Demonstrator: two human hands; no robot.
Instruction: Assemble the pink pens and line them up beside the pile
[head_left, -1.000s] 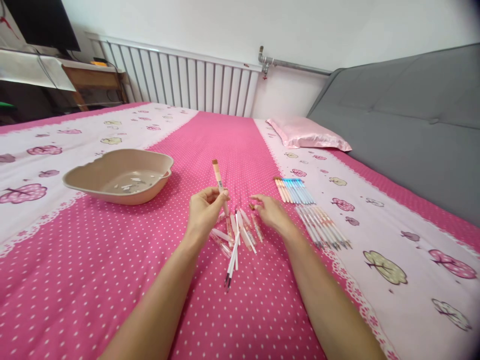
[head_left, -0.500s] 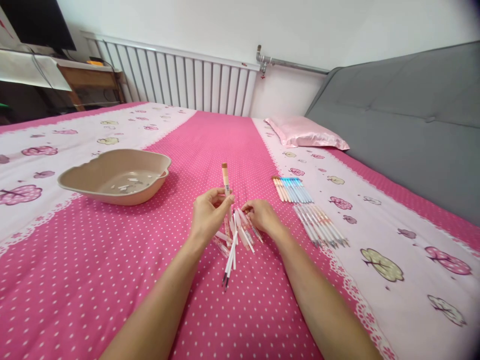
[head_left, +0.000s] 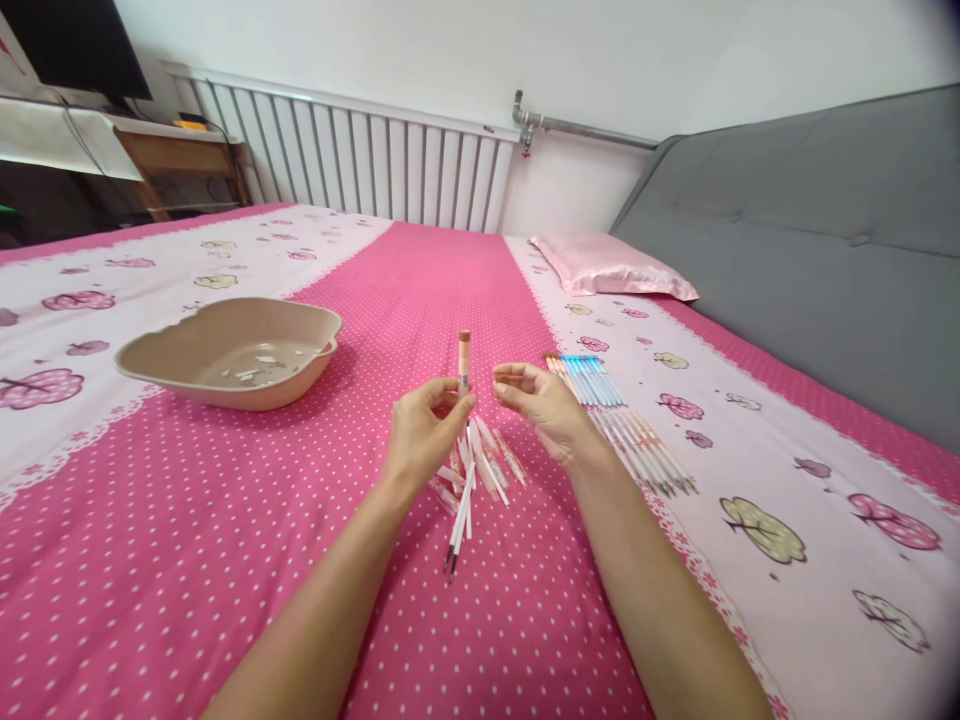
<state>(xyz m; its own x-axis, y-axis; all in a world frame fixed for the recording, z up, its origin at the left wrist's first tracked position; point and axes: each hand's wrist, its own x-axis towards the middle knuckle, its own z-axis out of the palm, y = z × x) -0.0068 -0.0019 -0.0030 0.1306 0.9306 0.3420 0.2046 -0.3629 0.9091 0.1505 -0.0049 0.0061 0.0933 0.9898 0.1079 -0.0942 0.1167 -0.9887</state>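
Note:
My left hand (head_left: 429, 430) is closed around a peach pen barrel (head_left: 464, 362) with a brown top, held upright. To its right, my right hand (head_left: 544, 405) is raised with thumb and fingers pinched together; a small brownish thing seems to show between them, too small to name. Below both hands lies a loose pile of clear pink-patterned pen parts (head_left: 511, 458). White pen refills (head_left: 460, 520) with dark tips stick out of that pile towards me.
Right of my hands lie a row of peach and blue pen barrels (head_left: 592, 382) and a row of clear pen parts (head_left: 649, 455). At left stands a beige basin (head_left: 225, 385) holding white scraps. A pink pillow (head_left: 611, 265) lies near the grey headboard (head_left: 810, 240).
My right hand has lifted off the pile and come up beside the pen barrel. My left hand has shifted slightly right, still holding the barrel.

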